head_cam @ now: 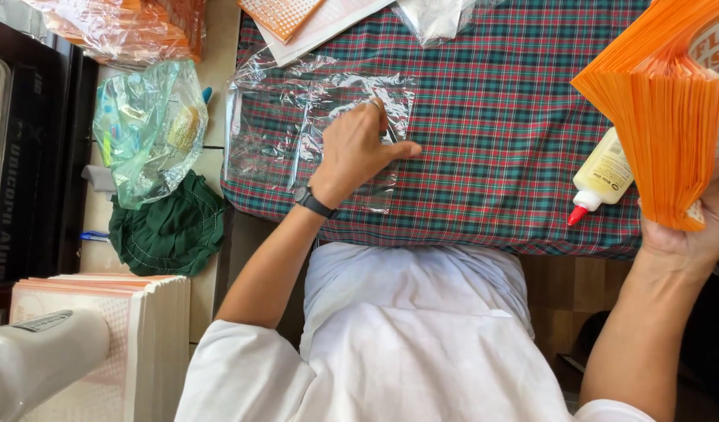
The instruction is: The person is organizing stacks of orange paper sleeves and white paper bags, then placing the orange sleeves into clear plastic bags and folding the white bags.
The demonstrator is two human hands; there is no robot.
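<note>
Left hand: left hand (358, 152) lay flat, fingers spread loosely, palm down on a clear plastic sleeve (312, 129); pressed it, gripped nothing.
Right hand: right hand (699, 230) was closed around the lower end of a thick stack of orange paper sheets (660, 117), held up off the table, sheet edges fanned toward the camera.
Sleeve: crinkled, spread under and left of the left hand on the plaid tablecloth (492, 117); its left edge sat close to the table's left edge, its near edge just short of the front edge.
Glue bottle: white glue bottle (602, 178) with red tip lay on its side just left of the right hand, tip near the front edge, partly under the stack.
Open room: bare cloth between the two hands, wide.
Left of left hand, off table: green-tinted plastic bag (148, 129), dark green cloth (170, 227) below it.
Beyond left hand: more papers (297, 19) at far edge.
Wrist: black wristwatch (314, 202) on left arm.
</note>
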